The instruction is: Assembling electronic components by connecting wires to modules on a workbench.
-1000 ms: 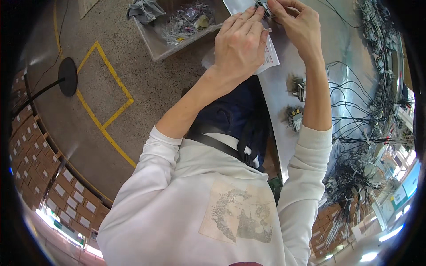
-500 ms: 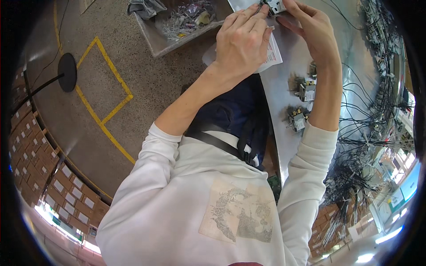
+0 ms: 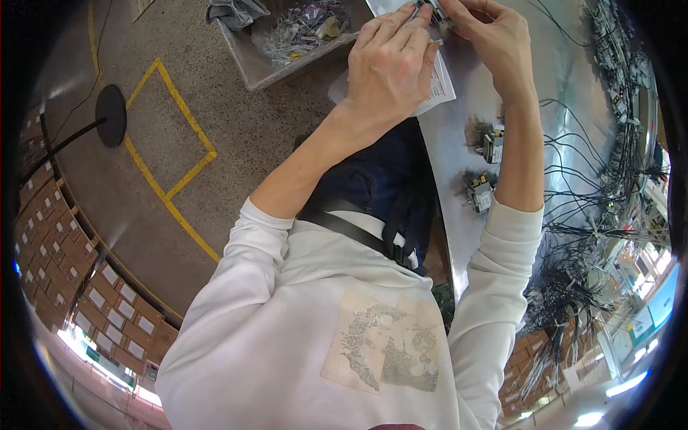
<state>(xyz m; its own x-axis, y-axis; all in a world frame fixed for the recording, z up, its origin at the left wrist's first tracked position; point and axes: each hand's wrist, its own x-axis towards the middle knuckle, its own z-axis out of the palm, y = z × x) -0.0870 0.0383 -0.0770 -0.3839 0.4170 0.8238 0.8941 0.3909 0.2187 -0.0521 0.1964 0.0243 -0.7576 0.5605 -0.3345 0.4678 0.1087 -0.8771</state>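
At the top edge of the view, a small metal component (image 3: pixel 430 14) is between my two hands, partly hidden by my fingers and cut off by the frame. My left hand (image 3: pixel 390 68) bends its fingers round the near-left side of it. From the right, my right hand (image 3: pixel 494 39) pinches it with thumb and fingers. A white sheet or bag with printing (image 3: pixel 442 89) lies beneath my left hand at the table's edge. Two similar metal components with labels, one (image 3: pixel 491 146) farther and one (image 3: pixel 480 195) nearer, sit on the metal table (image 3: pixel 448 161) beside my right forearm.
A grey bin (image 3: pixel 251 75) holding clear plastic scraps stands left of the table, with a grey cloth (image 3: pixel 236 11) over its corner. Black cables (image 3: pixel 573 179) and more metal parts (image 3: pixel 623 79) crowd the right side. A round black stand base (image 3: pixel 111 116) is on the floor.
My right hand has shifted slightly left, closer to my left hand. The component has turned between my fingers, and less of its pale face shows.
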